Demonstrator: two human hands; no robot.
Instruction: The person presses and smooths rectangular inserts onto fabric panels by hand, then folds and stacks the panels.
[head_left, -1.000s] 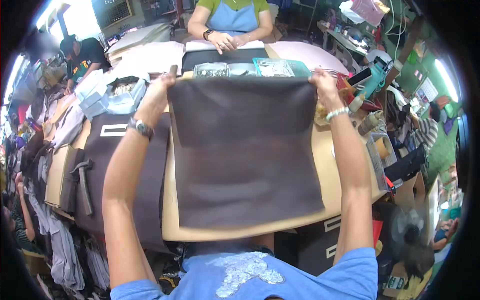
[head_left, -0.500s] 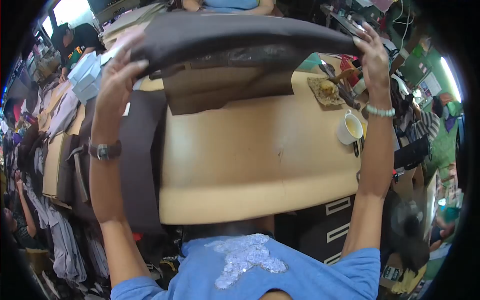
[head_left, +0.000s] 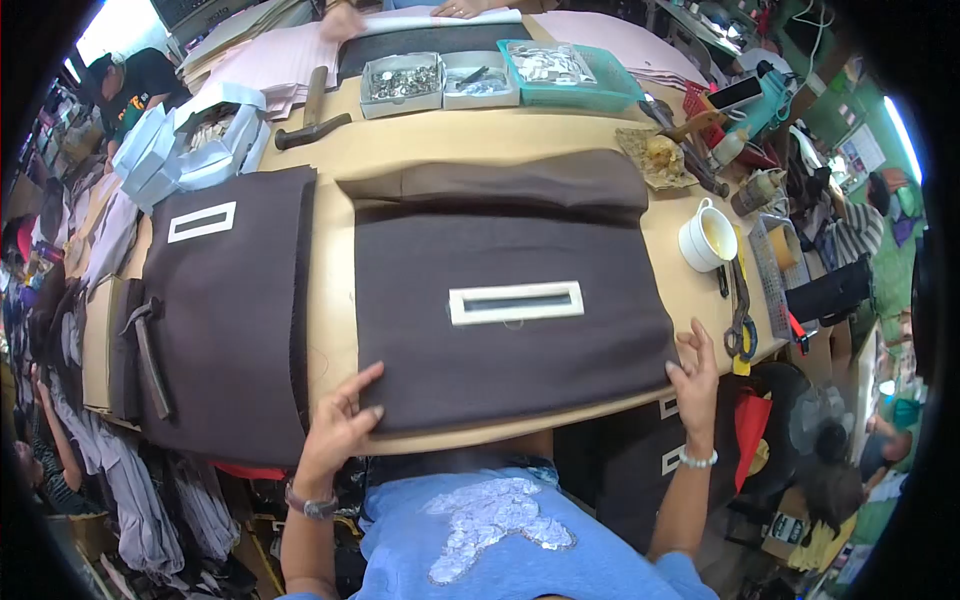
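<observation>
A dark brown fabric piece (head_left: 510, 370) lies on the table in front of me, its far end folded over in a raised, wavy strip. Near its middle is a cream rectangular frame (head_left: 515, 287) around a dark slot. My left hand (head_left: 342, 425) is at the near left corner, thumb and index finger spread apart at the cloth's edge. At the near right edge is my right hand (head_left: 696, 385), its thumb tip touching the fabric and its fingers stretched out. Left of it lies a stack of similar dark fabric (head_left: 225, 330) with another cream frame (head_left: 202, 222) on top.
A hammer (head_left: 150, 360) lies on the left stack, another (head_left: 312, 125) at the back. Small-parts boxes (head_left: 400, 108) and a teal tray (head_left: 585, 97) stand beyond the fabric. On the right are a white cup (head_left: 706, 236) and scissors (head_left: 741, 310). Another person's hand (head_left: 342, 22) is opposite.
The fabric has come down from my raised hands onto the table, and its cream frame now shows. Both hands have moved toward me and opened from their grip.
</observation>
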